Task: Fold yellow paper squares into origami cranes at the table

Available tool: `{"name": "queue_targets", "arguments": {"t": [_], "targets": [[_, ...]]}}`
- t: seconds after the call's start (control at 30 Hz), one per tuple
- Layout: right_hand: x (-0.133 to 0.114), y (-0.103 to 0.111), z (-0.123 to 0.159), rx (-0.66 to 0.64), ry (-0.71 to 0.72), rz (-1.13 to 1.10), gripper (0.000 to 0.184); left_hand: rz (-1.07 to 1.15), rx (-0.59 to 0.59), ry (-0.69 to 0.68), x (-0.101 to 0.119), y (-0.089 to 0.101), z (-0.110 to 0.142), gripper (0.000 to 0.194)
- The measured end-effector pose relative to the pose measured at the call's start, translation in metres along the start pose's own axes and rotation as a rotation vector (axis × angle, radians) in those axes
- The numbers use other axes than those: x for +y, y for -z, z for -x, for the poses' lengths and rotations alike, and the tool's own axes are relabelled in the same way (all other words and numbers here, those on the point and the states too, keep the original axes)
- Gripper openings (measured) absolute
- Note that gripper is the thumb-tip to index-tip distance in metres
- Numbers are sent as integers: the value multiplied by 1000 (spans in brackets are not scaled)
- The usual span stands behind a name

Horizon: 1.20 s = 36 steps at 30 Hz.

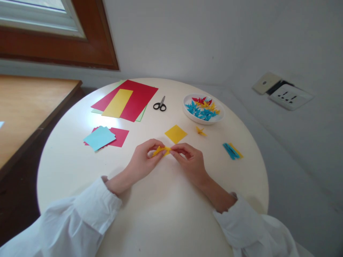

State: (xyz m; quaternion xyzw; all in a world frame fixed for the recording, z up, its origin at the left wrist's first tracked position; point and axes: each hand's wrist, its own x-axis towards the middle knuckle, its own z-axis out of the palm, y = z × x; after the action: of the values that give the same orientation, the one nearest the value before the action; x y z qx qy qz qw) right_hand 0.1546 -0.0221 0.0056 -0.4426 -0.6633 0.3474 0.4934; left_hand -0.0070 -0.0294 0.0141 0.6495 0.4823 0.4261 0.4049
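Between my two hands is a small piece of folded yellow paper, partly covered by the fingers. My left hand pinches its left part, thumb in front. At its right end, my right hand grips it between thumb and fingertips. Just beyond the fingers lies a flat yellow paper square, turned cornerwise. A finished yellow paper crane rests to the right of that square. Farther back, a white dish holds several folded cranes in blue, yellow and red.
Black-handled scissors lie at the back middle. Left of them are red, green and yellow paper sheets, with light blue and pink squares nearer. Blue and yellow folded strips lie at the right of the round white table.
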Motion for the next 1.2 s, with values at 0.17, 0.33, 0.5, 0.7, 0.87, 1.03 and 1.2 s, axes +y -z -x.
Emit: {"name": "queue_targets", "arguments": {"t": [0.17,0.33,0.5,0.7,0.87,1.03,1.2], "targets": [[2,-1,0,-6,-19,-76,2,-10,14,-51,-1,0,0,9],[3,-1,1,-40,-22,-138,3,8,5,-57,-2,1,1,6],[-1,-2,1,-68,-132,-194,6,39,19,-18,-1,2,0,4],[-3,-3,0,-73,-199,-213,5,51,10,-30,-3,2,1,5],[-3,-4,0,-65,-205,-229,6,16,-5,-2,-2,2,1,3],[-4,-5,0,-68,-222,-241,7,-8,10,8,-1,1,1,2],[-6,-6,1,-59,-219,-228,7,49,16,33,1,0,3,3]]}}
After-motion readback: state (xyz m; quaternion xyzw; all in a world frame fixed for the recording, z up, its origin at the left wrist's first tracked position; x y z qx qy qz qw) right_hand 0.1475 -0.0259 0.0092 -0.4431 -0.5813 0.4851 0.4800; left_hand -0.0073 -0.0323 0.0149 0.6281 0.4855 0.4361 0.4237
